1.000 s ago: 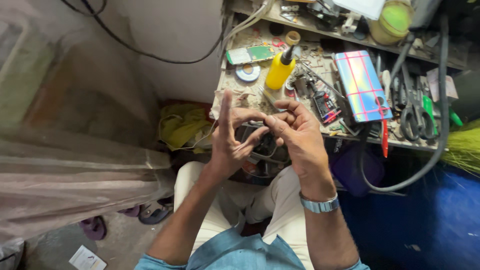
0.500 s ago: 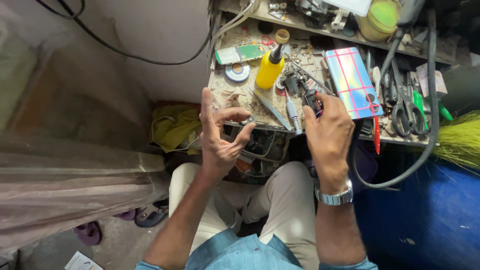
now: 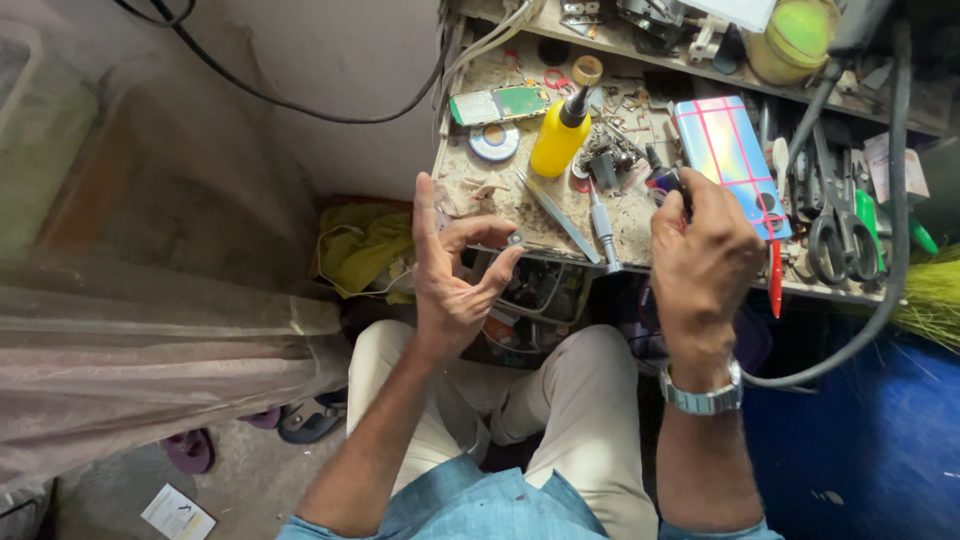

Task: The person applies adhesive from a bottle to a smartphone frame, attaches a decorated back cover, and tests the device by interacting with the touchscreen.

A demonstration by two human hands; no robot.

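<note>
My left hand (image 3: 452,270) is raised in front of the workbench (image 3: 520,205), palm toward me. It pinches a small grey metal part (image 3: 514,238) between thumb and a fingertip, with the other fingers spread. My right hand (image 3: 703,262), a metal watch on its wrist, rests on the bench's front area. Its fingers close around a small dark tool (image 3: 664,181), which the hand mostly hides. Tweezers (image 3: 556,212) and a grey screwdriver (image 3: 601,226) lie on the bench between my hands.
The cluttered bench carries a yellow squeeze bottle (image 3: 557,142), a green circuit board (image 3: 500,103), a solder reel (image 3: 494,142), an iridescent striped phone cover (image 3: 724,148), scissors (image 3: 836,240) and a red pen (image 3: 775,287). A thick black cable (image 3: 880,290) loops at the right. A yellow cloth (image 3: 362,245) lies below.
My hands have parted: the right hand left the left hand and reached forward onto the bench, closing on the dark tool. The left hand stays raised with the small part.
</note>
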